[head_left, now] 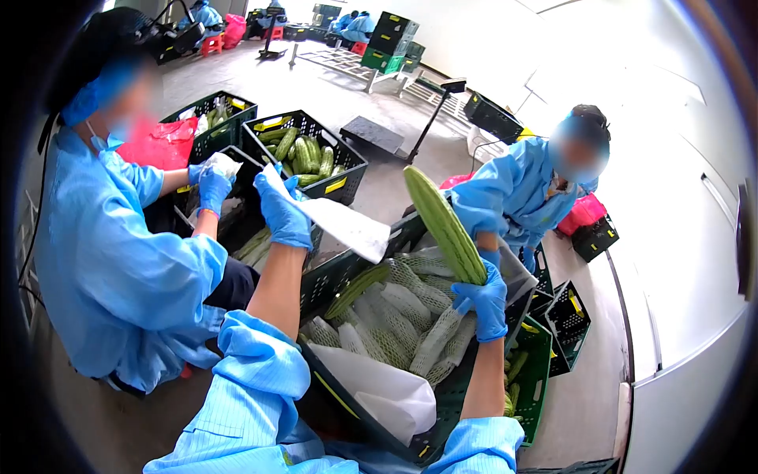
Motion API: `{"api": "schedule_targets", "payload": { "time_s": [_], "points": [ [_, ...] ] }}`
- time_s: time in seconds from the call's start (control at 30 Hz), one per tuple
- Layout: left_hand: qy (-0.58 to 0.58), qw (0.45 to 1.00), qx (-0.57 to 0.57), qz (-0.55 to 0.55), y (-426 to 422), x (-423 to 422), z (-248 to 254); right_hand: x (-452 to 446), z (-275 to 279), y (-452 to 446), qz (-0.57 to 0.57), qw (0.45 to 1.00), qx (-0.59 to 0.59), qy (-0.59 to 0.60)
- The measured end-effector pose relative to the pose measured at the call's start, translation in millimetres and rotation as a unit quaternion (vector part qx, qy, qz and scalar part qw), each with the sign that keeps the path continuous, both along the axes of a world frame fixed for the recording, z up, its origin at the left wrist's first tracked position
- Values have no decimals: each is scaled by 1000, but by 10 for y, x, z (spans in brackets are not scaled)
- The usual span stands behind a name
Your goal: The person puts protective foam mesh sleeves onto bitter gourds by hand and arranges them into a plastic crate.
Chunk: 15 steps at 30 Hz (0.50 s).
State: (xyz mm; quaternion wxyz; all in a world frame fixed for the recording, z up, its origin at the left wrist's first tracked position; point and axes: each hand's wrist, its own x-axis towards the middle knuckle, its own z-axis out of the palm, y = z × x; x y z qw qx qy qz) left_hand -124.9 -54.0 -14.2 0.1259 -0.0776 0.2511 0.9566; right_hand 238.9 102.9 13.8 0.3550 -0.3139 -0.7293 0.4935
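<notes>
My left hand [284, 212], in a blue glove, is raised and closed on a flat white sheet [347, 227] that juts out to the right. Gripped near its lower end by my gloved right hand [485, 300], a long ridged green gourd [444, 225] tilts up and to the left. Both hands are above a dark green crate [328, 387]. Inside it lie several gourds in white mesh sleeves [403, 324] and one with green skin showing [359, 289]. White lining paper [387, 387] folds over the crate's near side.
A co-worker [118, 261] sits at left, hands on something white; another [509, 186] leans in at right. A crate [357, 171] of green gourds stands beyond, near a floor scale [375, 134]. A green crate [541, 379] sits at right. Stacked crates [391, 39] stand farther back.
</notes>
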Motion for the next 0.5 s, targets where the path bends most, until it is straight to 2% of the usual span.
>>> {"api": "schedule_targets", "payload": {
  "time_s": [0.03,0.07,0.13,0.2,0.23,0.3,0.33,0.37,0.4,0.47,0.5],
  "points": [
    [18,1000,23,4,-32,39,25,-29,225,-191,-13,995,-95,-9],
    [22,999,31,-3,-12,33,13,-34,260,-227,0,991,-134,29],
    [65,995,-28,-72,-47,123,163,-45,298,-267,31,972,-212,101],
    [130,973,-41,-187,-39,310,282,-57,197,-210,42,956,-251,146],
    [135,935,19,-328,-54,349,333,-84,137,-169,55,947,-270,167],
    [229,865,-57,-443,2,528,363,-101,88,-176,113,927,-300,195],
    [259,818,-55,-511,30,587,359,-110,101,-213,160,915,-309,202],
    [219,852,-84,-467,88,812,437,-126,108,-243,207,902,-318,208],
    [321,771,-109,-539,117,781,386,-156,93,-275,217,896,-323,213],
    [258,808,-30,-529,139,999,400,-225,20,-353,240,883,-336,223],
    [270,788,0,-554,152,1012,392,-247,-31,-347,272,871,-355,202]
  ]
}}
